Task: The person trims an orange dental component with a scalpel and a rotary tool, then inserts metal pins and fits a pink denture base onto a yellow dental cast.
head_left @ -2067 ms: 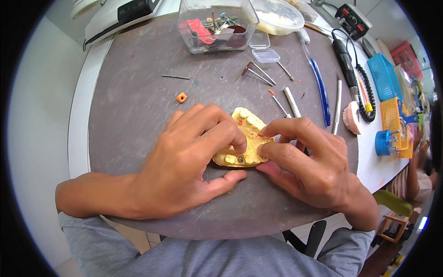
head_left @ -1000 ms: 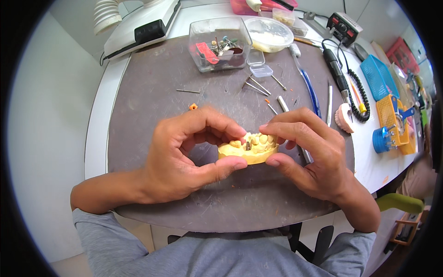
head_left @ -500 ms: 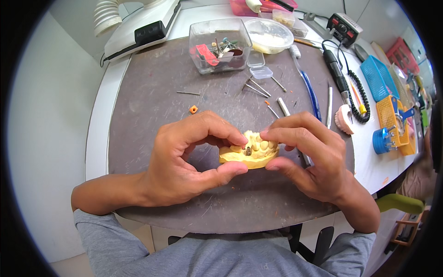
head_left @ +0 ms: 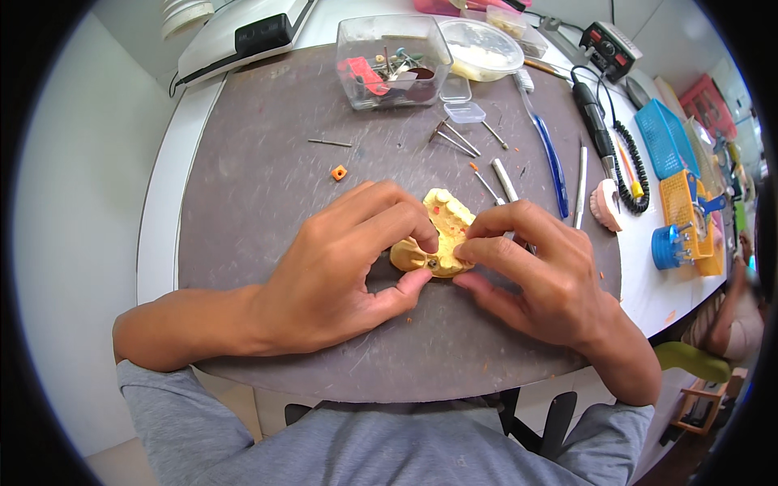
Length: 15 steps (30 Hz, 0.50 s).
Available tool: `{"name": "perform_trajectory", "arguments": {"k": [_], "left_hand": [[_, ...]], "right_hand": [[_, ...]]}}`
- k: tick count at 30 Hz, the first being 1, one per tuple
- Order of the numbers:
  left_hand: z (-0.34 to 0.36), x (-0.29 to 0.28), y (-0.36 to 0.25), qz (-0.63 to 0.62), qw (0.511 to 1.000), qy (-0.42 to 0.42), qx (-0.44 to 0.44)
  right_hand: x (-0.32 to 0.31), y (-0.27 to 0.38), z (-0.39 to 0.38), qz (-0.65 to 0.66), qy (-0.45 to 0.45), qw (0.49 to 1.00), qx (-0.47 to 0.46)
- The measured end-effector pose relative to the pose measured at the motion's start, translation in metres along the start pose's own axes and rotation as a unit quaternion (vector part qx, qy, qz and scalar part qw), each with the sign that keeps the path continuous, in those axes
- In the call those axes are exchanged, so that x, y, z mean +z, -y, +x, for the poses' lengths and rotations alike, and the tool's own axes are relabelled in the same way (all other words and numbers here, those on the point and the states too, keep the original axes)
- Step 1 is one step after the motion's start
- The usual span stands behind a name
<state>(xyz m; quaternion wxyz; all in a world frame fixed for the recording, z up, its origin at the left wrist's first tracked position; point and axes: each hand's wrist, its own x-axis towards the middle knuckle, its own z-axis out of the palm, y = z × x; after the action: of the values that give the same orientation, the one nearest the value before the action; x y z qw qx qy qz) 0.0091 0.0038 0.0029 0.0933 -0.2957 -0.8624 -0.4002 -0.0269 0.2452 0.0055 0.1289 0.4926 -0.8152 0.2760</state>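
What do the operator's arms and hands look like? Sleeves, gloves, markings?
Left hand and right hand: both bare, no gloves, rings or watch seen. Forearms uncovered, with no cables or markings visible. Left sleeve and right sleeve: soft mottled grey fabric, ending near the elbows, same grey as the shirt.

We face grey-brown worktop [head_left: 243, 194], surface scuffed, front edge rounded. White surface [head_left: 172, 178] borders it at left and right. Pale plain wall [head_left: 89, 243] rises close on our left; second pale wall [head_left: 673, 44] at upper right. Below worktop we see light tiled floor [head_left: 271, 407]. At right, green chair part [head_left: 693, 362], open wooden frame [head_left: 703, 394] near it. Light bright, fairly even; far right edge blurred for us.
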Motion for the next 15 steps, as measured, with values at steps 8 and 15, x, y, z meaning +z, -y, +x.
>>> {"name": "perform_trajectory", "arguments": {"k": [8, 15], "left_hand": [[0.0011, 0.0039, -0.0008, -0.005, 1.000, 0.000, -0.017], [0.0025, 0.0045, 0.0005, -0.001, 1.000, -0.006, 0.008]], "right_hand": [[0.0010, 0.0019, 0.0020, 0.003, -0.001, 1.000, 0.000], [0.0023, 0.0017, 0.0020, 0.004, -0.002, 1.000, 0.004]]}}
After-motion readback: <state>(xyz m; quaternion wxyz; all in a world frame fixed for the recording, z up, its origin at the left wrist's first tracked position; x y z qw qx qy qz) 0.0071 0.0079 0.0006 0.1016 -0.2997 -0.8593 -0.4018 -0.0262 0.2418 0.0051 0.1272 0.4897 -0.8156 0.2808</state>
